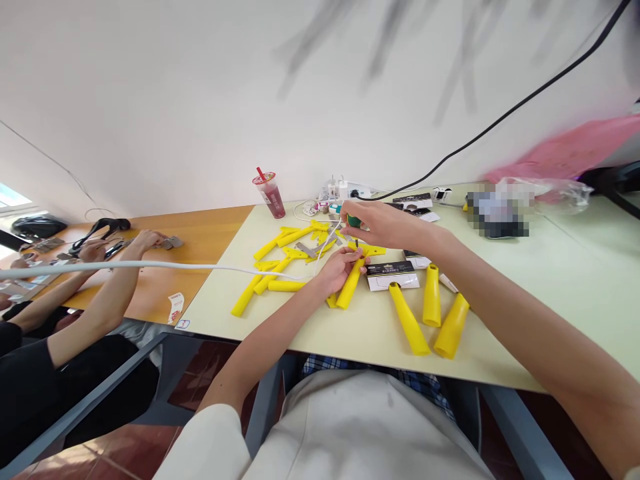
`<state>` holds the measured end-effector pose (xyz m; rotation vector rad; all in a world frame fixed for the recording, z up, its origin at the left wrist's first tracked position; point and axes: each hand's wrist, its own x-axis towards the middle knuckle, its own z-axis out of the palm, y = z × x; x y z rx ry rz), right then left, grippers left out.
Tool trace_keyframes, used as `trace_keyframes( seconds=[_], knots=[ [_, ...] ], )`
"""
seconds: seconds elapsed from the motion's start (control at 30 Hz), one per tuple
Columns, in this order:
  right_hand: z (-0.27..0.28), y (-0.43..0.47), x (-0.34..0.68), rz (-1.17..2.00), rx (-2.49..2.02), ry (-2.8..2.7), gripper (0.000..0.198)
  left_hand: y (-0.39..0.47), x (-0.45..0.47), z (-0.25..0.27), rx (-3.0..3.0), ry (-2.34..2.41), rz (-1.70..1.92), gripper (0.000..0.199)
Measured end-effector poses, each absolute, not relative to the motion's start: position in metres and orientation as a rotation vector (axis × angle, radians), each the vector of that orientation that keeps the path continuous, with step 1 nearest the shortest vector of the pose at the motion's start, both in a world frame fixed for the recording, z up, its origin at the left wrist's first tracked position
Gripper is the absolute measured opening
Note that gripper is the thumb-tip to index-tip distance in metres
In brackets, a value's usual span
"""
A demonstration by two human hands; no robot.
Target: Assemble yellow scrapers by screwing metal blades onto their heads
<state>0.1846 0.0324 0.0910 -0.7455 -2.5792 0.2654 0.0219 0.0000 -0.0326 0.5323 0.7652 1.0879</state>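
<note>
Left hand (339,272) is gripping a yellow tool (351,287) at the table (575,293); right hand (373,223) is holding a green screwdriver (354,221) above its head — tip contact unclear. Seems midway on this one — three yellow handles (431,300) are lying loose right, more yellow pieces (245,297) left.

Bench layout: scraper pile (277,270) left of centre, three loose handles (431,300) lower right

Main table (550,280), centre to right of frame; neighbouring desk (210,233) adjoins at left, co-worker's hand (149,240) over it. Drink cup (273,198) behind pile, near wall. Left hand (336,272) with held scraper (351,283) at centre, right of pile; right hand (373,223) with screwdriver (354,221) just above it. Package card (393,275) right of held scraper, behind the loose handles. Charger plugs (343,188) upper centre, at table back. Clear bag (555,190) back right.
</note>
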Motion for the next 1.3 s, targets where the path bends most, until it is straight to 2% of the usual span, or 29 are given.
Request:
trace_keyframes(
  seconds=[0.23,0.47,0.6,0.73,0.87,1.03,1.3],
  knots=[
    [0.081,0.038,0.185,0.36,-0.571,-2.504,0.027,0.002,0.02,-0.033,0.512,0.758,1.101,0.027],
    [0.081,0.041,0.185,0.186,-0.648,-2.517,0.015,-0.001,0.022,-0.03,0.536,0.77,1.084,0.029],
    [0.079,0.046,0.19,0.257,-0.635,-2.508,0.012,-0.002,0.023,-0.029,0.515,0.769,1.089,0.028],
    [0.078,0.05,0.194,0.345,-0.537,-2.465,0.024,-0.002,0.022,-0.027,0.489,0.79,1.086,0.027],
    [0.082,0.051,0.194,0.303,-0.562,-2.474,0.015,-0.003,0.022,-0.024,0.475,0.81,1.091,0.025],
    [0.087,0.047,0.194,0.25,-0.703,-2.508,0.017,-0.003,0.023,-0.022,0.471,0.812,1.091,0.026],
    [0.088,0.046,0.194,0.38,-0.697,-2.516,0.014,-0.002,0.021,-0.024,0.468,0.799,1.1,0.024]
  ],
)
